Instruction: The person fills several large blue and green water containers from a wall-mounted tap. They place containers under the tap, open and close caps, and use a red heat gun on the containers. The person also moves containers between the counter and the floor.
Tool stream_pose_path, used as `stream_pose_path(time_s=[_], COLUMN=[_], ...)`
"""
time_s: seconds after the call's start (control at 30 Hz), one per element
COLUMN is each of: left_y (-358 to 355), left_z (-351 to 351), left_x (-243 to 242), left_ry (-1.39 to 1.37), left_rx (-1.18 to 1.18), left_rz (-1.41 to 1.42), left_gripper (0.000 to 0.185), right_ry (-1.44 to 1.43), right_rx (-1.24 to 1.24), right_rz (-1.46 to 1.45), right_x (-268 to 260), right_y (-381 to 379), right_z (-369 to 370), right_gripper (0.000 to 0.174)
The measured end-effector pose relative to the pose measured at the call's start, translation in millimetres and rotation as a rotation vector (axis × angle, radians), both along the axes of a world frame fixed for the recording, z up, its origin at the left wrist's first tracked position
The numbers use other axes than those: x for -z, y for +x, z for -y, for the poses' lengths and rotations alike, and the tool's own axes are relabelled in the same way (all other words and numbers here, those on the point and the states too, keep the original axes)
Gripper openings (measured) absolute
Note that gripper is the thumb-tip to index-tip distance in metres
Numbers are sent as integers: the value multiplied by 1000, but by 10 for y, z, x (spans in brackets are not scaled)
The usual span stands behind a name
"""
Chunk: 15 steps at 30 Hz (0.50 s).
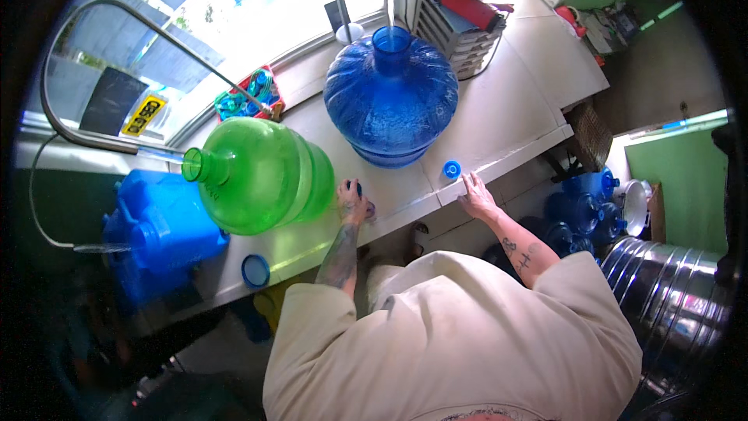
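On the white tiled counter (491,111), my left hand (352,204) is beside the green water bottle (257,172), its fingers curled over a small dark blue cap (357,188). My right hand (478,196) rests on the counter's front edge, fingers apart and holding nothing. Just beyond those fingertips lies a bright blue bottle cap (451,169). Water runs into the open neck of a large round blue bottle (391,99) ahead of me. A curved metal pipe (146,26) ends at the green bottle's neck, with water coming from it.
Farther left, a thin stream falls at a blue jerrycan (169,234). A round blue-rimmed lid (256,271) lies by the front edge. A red basket of caps (251,96) stands by the window. Several blue bottles (584,210) and a shiny ribbed metal tank (666,304) are at right.
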<state>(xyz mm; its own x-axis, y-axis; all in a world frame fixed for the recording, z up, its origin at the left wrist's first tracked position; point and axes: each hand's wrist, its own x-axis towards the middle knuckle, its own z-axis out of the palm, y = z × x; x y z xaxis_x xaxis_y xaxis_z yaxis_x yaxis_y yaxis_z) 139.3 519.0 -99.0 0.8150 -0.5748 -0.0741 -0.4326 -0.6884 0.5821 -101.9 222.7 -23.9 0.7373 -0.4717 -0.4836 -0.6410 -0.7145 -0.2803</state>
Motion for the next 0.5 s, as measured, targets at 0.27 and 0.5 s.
stream_pose_path(time_s=[0.27,0.5], left_y=[-465,135], left_z=[-1680,-2085], left_x=[-418,-351], left_ry=[-7,-248], left_rx=[-309,-781], left_rz=[-6,189], left_gripper=[56,69], right_ry=[-14,66], right_rx=[-257,-169], right_rz=[23,224], right_x=[373,496], right_y=[619,638], right_z=[-439,-209], right_gripper=[86,72])
